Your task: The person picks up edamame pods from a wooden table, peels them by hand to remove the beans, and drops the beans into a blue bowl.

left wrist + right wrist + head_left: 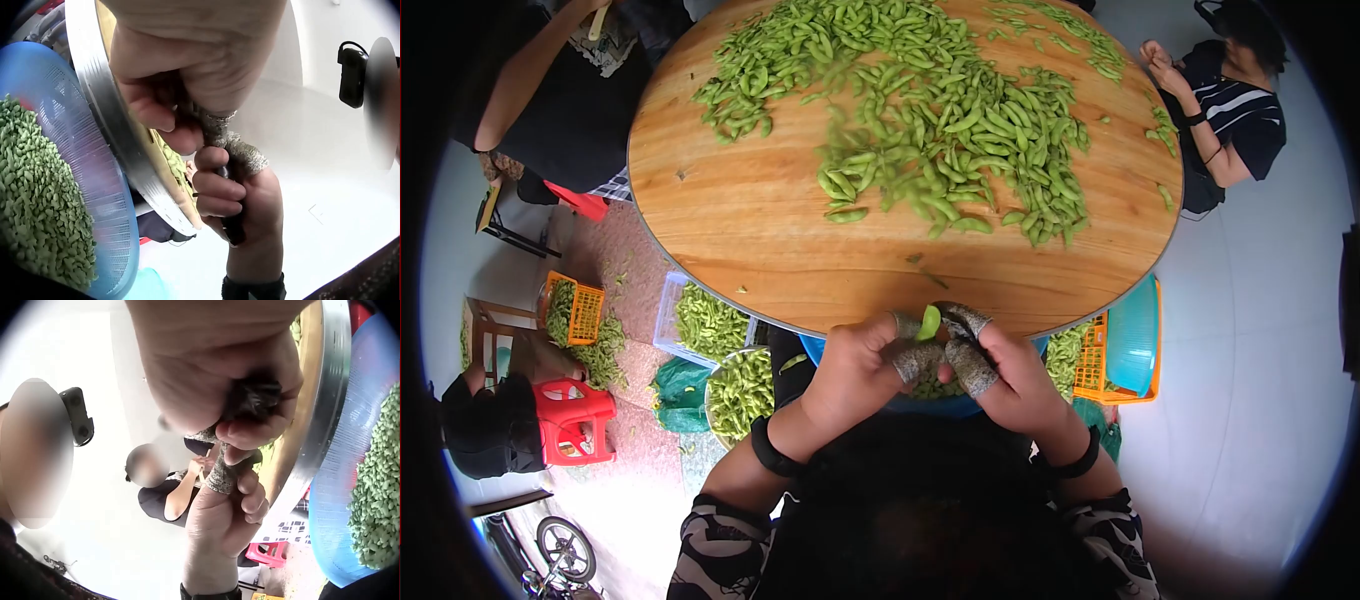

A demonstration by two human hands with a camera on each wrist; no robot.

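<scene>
Over the table's near edge, my left hand (852, 365) pinches a green soybean pod (929, 322) between thumb and forefinger. Beside it, touching at the fingertips, is my right hand (1025, 390). Its curled fingers grip a dark, shiny thing (234, 230) against the palm; most of it is hidden, and I cannot tell what kind it is. Speckled grey finger wraps (972, 368) cover thumbs and forefingers of both hands. A blue mesh basket (115, 212) of shelled green beans (37, 194) stands below the hands.
Many pods (960, 120) lie across the round wooden table (730, 220). Full containers, including a white crate (668, 315) and an orange crate (1092, 365), stand beneath its edge. A red stool (575, 420) is at left. Other people sit around the table.
</scene>
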